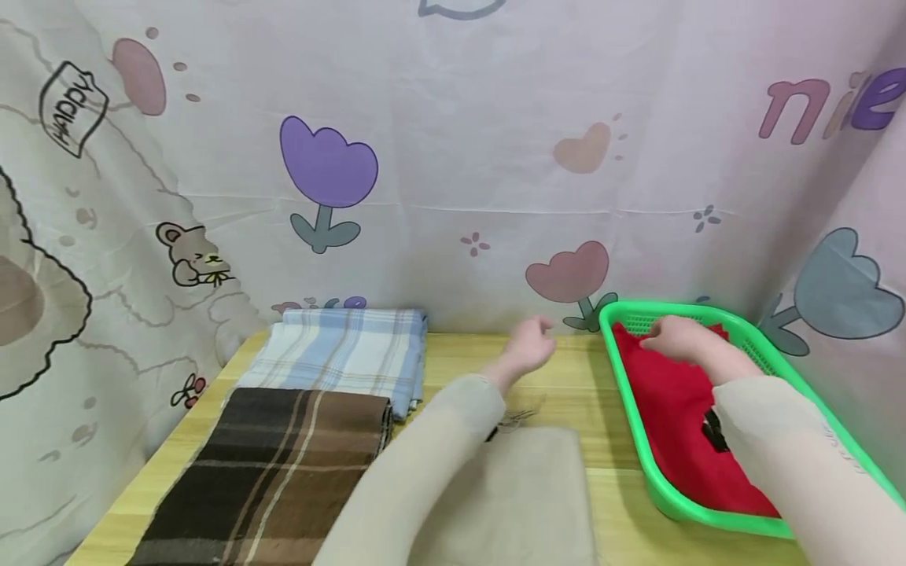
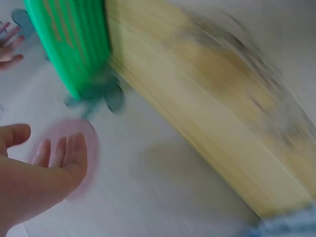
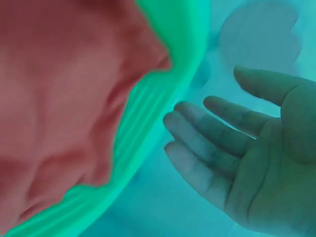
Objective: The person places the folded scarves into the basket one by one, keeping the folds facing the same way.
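Observation:
Over the table, in the head view, my left hand (image 1: pixel 529 346) is raised behind a folded beige cloth (image 1: pixel 524 495) with a dark fringe. The left wrist view shows its fingers (image 2: pixel 74 153) loosely bent and nothing held. My right hand (image 1: pixel 683 339) hovers over a green plastic basket (image 1: pixel 640 440) with red cloth (image 1: pixel 665 393) in it. In the right wrist view its fingers (image 3: pixel 212 143) are spread and apart from the cloth. A black patch (image 1: pixel 715 432) shows on the red cloth, partly hidden by my right sleeve.
A brown and black plaid cloth (image 1: pixel 283 464) lies folded at the left of the wooden table (image 1: pixel 460 362). Behind it is a folded blue and white plaid cloth (image 1: pixel 354 346). A printed curtain (image 1: pixel 453 157) hangs along the back and sides.

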Demonstrator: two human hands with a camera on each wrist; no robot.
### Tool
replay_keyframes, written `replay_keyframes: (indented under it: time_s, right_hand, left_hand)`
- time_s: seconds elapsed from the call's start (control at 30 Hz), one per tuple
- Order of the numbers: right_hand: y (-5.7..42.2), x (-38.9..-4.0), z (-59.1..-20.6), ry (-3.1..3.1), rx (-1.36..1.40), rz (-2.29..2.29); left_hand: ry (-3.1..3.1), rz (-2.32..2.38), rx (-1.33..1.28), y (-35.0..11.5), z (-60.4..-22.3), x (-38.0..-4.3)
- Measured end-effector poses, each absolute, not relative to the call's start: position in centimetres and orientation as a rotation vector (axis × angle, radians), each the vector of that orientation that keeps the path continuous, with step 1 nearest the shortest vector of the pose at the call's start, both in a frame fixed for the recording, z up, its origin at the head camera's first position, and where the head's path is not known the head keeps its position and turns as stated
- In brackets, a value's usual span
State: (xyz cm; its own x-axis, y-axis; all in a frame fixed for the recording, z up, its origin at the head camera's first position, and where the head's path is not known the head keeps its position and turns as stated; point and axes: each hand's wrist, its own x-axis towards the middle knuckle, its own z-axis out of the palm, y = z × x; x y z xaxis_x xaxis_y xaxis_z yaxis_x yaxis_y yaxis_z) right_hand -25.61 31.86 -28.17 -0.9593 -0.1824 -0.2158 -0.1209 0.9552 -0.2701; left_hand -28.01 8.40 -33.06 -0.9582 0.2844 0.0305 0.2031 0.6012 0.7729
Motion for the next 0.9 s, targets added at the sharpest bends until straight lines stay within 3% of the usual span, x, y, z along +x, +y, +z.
replay_keyframes:
  time_s: [0.43, 0.9]
  right_hand:
    - [22.5, -24.7, -29.5, 2.776, -0.393, -0.508]
    - [17.2, -21.2, -34.7, 2.848, -0.45, -0.39]
  left_hand:
    - [2.652, 0.868, 0.513, -3.1, -34.7, -27.5]
    - [2.454, 0.506, 0.492, -7.0, -38.0, -26.1]
